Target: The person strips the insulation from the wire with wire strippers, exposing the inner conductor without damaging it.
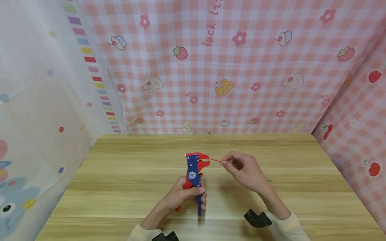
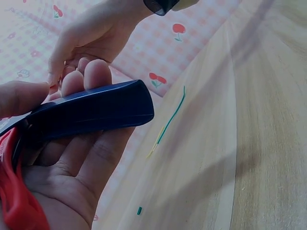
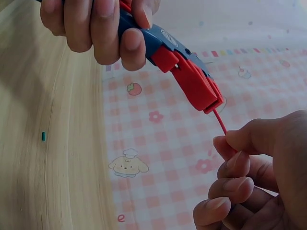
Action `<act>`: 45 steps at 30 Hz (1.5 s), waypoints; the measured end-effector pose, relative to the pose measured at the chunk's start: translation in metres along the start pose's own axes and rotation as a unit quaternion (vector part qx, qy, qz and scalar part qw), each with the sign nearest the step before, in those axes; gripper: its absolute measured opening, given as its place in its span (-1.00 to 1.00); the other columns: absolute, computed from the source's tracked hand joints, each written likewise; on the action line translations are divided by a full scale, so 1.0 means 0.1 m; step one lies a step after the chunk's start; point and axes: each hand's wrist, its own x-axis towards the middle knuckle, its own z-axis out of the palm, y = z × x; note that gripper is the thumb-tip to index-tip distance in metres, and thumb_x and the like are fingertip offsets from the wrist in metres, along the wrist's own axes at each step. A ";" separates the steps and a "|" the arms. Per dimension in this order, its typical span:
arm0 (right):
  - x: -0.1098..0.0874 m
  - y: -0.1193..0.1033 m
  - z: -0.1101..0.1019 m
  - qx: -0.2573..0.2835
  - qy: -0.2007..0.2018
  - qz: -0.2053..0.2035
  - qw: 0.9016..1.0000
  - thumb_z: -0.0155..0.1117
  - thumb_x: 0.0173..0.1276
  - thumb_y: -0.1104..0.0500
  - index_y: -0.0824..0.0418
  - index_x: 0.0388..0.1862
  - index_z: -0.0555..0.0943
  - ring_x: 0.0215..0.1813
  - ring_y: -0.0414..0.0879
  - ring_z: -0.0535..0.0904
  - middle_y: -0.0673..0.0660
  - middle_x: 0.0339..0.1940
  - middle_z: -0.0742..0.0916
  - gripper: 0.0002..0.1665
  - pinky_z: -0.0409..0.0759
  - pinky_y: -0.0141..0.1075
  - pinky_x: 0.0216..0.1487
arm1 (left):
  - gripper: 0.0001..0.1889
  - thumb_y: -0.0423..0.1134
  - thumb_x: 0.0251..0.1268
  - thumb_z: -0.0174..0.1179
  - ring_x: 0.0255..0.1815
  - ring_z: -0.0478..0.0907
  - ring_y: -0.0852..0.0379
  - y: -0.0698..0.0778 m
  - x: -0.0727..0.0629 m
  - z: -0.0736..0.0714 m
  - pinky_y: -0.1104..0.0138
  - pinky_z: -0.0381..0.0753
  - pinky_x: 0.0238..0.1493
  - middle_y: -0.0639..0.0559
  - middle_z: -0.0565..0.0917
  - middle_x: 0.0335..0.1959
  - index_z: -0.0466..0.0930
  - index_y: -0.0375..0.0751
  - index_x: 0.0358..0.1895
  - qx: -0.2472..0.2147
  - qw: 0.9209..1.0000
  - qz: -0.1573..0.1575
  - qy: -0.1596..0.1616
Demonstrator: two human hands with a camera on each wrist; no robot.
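My left hand (image 1: 178,195) grips a wire stripper (image 1: 192,167) by its blue and red handles. The tool stands upright above the table, its red jaws pointing right and slightly apart. Between thumb and fingertips, my right hand (image 1: 248,171) pinches a thin red wire (image 1: 215,160). The wire's free end points left at the mouth of the jaws, with a small gap showing in the head view. In the right wrist view the red wire (image 3: 220,121) lines up with the jaw tips; whether it touches them I cannot tell. My right fingers cover its other end.
On the wooden table (image 1: 120,180), the left wrist view shows a green wire (image 2: 172,115), a yellowish strand (image 2: 154,149) by its lower end, and a short green piece (image 2: 139,210). Patterned pink cloth (image 1: 211,83) hangs along the table's back edge.
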 end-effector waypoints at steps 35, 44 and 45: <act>-0.01 -0.11 0.03 0.010 -0.003 -0.032 0.999 0.38 0.44 0.11 -0.02 -0.28 0.72 -0.55 -0.28 0.35 -0.12 -0.59 0.51 -0.93 0.29 -0.44 -0.52 | -0.97 -0.35 0.51 0.10 -0.40 0.79 0.15 -0.01 -0.01 0.09 0.24 0.81 -0.21 0.09 0.73 -0.39 0.52 -0.21 -0.12 0.004 1.000 -0.002 -0.011; -0.03 -0.09 0.02 0.016 -0.005 -0.030 0.999 0.38 0.44 0.13 -0.02 -0.29 0.72 -0.55 -0.29 0.35 -0.11 -0.58 0.52 -0.93 0.29 -0.45 -0.52 | -0.94 -0.32 0.51 0.12 -0.42 0.77 0.16 -0.02 0.01 0.11 0.26 0.81 -0.25 0.10 0.71 -0.42 0.51 -0.24 -0.13 0.008 1.000 0.000 -0.012; -0.03 -0.09 0.02 0.017 -0.005 -0.030 0.999 0.38 0.44 0.12 -0.02 -0.29 0.72 -0.54 -0.29 0.35 -0.11 -0.57 0.52 -0.93 0.29 -0.45 -0.52 | -0.92 -0.30 0.51 0.14 -0.43 0.77 0.16 -0.02 0.01 0.11 0.26 0.81 -0.26 0.10 0.71 -0.42 0.50 -0.25 -0.13 0.008 1.000 0.000 -0.012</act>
